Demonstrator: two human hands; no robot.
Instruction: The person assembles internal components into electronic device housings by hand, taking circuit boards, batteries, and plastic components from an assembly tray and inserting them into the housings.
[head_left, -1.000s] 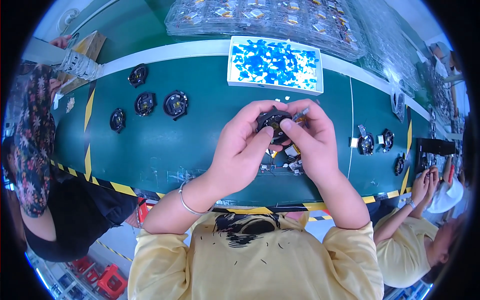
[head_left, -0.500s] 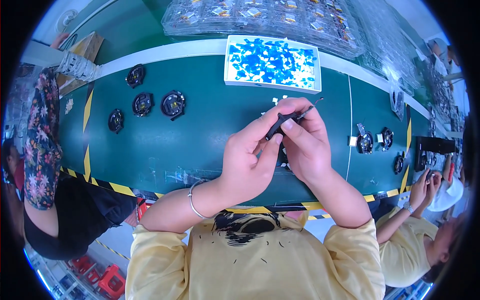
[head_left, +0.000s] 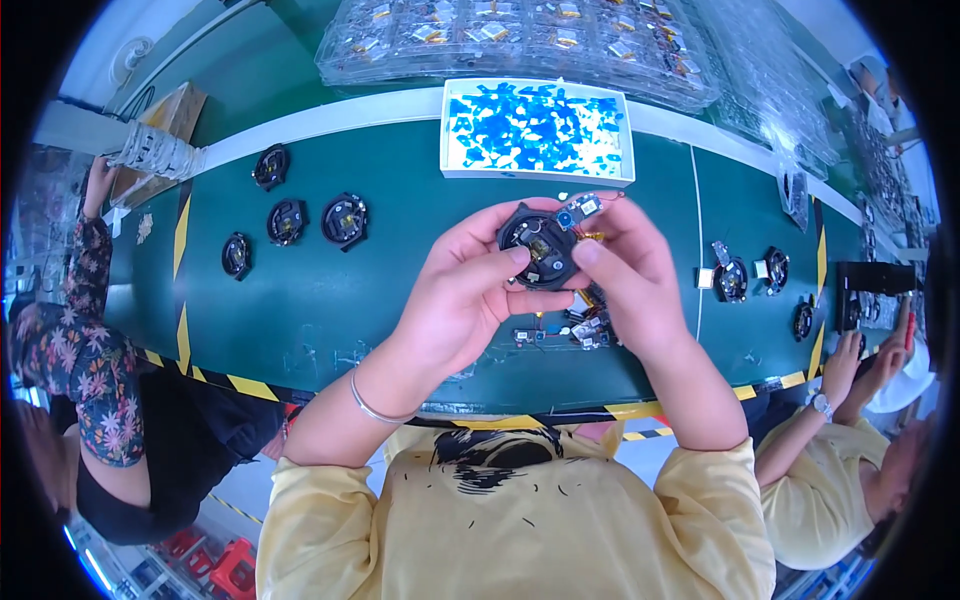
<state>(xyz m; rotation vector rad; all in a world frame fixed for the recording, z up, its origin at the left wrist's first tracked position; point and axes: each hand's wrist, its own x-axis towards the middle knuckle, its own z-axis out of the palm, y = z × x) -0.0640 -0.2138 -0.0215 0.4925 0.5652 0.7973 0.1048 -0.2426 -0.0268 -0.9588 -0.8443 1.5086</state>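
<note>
Between my hands is a round black watch case (head_left: pixel 540 252), its open inner side facing up. My left hand (head_left: pixel 465 285) grips its left rim, thumb on the inside edge. At the right rim, my right hand (head_left: pixel 630 265) pinches it with thumb and fingers. A small circuit board (head_left: pixel 580 210) with thin wires sticks out from the case's upper right, by my right fingers. Below the case, partly hidden by my right hand, a small pile of electronic parts (head_left: pixel 590 328) lies on the green table.
Beyond my hands stands a white box (head_left: pixel 447 160) of blue and white pieces. Several watch cases (head_left: pixel 345 221) lie to the left, others (head_left: pixel 731 280) to the right. Clear plastic trays (head_left: pixel 400 72) of parts sit at the back. People work on both sides; one wears a floral sleeve (head_left: pixel 108 395).
The watch case has turned from edge-on to flat, showing its inside and the small board. My hands have spread slightly apart. The person at left has reached toward the far side.
</note>
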